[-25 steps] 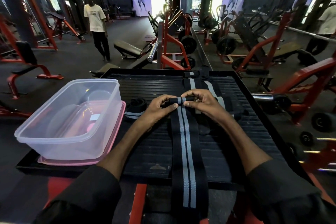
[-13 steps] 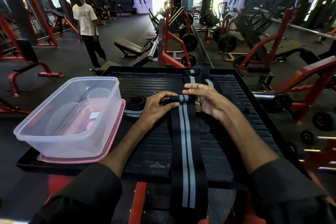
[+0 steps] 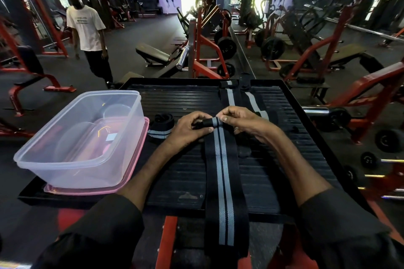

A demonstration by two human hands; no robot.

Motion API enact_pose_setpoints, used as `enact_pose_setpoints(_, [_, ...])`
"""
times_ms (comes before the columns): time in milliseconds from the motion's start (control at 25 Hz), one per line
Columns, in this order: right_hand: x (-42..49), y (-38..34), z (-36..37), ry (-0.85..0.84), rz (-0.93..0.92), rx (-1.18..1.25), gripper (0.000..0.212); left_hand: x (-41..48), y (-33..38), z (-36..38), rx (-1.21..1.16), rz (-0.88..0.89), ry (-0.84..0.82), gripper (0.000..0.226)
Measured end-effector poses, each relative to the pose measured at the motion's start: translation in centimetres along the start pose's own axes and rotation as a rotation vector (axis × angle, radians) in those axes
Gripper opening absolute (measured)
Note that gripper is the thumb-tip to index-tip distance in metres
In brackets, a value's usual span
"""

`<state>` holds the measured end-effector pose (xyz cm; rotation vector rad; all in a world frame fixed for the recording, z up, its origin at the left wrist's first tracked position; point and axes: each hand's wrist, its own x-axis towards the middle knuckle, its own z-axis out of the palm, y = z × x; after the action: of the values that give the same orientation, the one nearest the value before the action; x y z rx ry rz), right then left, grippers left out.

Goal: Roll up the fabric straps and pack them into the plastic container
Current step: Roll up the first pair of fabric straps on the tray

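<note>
A long black strap with two grey stripes (image 3: 223,172) lies along the black ribbed platform (image 3: 188,98) and hangs over its near edge. Its far end is rolled into a small tight coil, pinched by my left hand (image 3: 190,128) on one side and my right hand (image 3: 242,121) on the other. A finished rolled strap (image 3: 160,128) rests just left of my left hand. Two more flat straps (image 3: 231,94) stretch toward the far edge behind my hands. The clear plastic container (image 3: 72,164) stands at the platform's left, with no straps inside.
The container sits on its pink lid (image 3: 131,179). A person in a white T-shirt (image 3: 87,30) walks on the gym floor beyond the container. Red weight machines and benches (image 3: 209,50) surround the platform on all sides.
My hands have turned the coil slightly further along the strap, and my right fingers have curled in over it. The person in the white shirt has walked closer.
</note>
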<state>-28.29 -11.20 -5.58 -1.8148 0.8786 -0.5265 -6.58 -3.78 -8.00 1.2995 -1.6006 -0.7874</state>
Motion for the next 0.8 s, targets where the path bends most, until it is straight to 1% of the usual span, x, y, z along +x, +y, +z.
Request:
enact_pose_setpoints(160, [-0.2, 0.3, 0.1, -0.016, -0.119, 0.039, 0.026, 0.0, 0.3, 0.1, -0.063, -0.189, -0.169, 0.031])
enact_pose_setpoints(280, [-0.5, 0.4, 0.0, -0.041, -0.168, 0.089, 0.029, -0.2, 0.5, -0.1, -0.174, -0.233, -0.188, 0.033])
enact_pose_setpoints(400, [-0.6, 0.3, 0.1, -0.012, -0.156, 0.059, 0.029, -0.3, 0.4, 0.1, -0.163, -0.172, -0.123, 0.036])
enact_pose_setpoints(520, [-1.0, -0.5, -0.1, -0.05, -0.046, 0.07, 0.03, -0.3, 0.4, 0.5, -0.081, -0.082, -0.054, 0.039])
enact_pose_setpoints(600, [-1.6, -1.2, -0.2, -0.066, 0.051, 0.189, 0.027, -0.5, 0.6, 0.5, 0.0, 0.002, -0.015, 0.04])
enact_pose_setpoints(680, [-1.7, -1.4, 0.0, -0.033, 0.099, 0.347, 0.027, -0.6, 0.4, 0.3, 0.101, 0.094, 0.027, 0.041])
enact_pose_setpoints(720, [-1.6, -1.4, 0.3, -0.001, 0.114, 0.36, 0.028, -0.7, 0.3, 0.3, 0.134, 0.127, 0.047, 0.041])
enact_pose_setpoints(800, [-1.7, -1.1, 0.9, 0.059, 0.149, 0.231, 0.033, -1.1, 0.3, 0.4, 0.152, 0.17, 0.081, 0.041])
